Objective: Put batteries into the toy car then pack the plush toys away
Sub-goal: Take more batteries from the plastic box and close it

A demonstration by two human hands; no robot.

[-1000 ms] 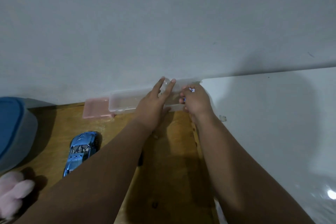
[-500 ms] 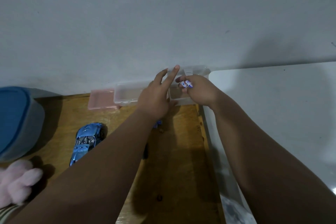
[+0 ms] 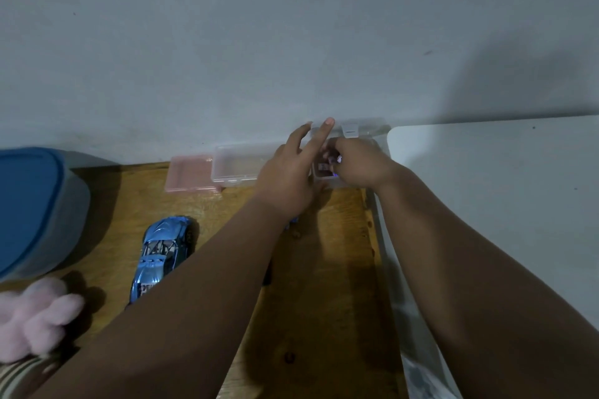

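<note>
Wood grain shows on the desk (image 3: pixel 324 285). Glossy blue toy car (image 3: pixel 162 257) lies near the left edge, long axis front-to-back, tilted. At the back edge, left hand (image 3: pixel 288 178) spreads flat on a clear plastic box (image 3: pixel 366 129); right hand (image 3: pixel 356 163) pinches small batteries (image 3: pixel 330 163) inside.
</note>
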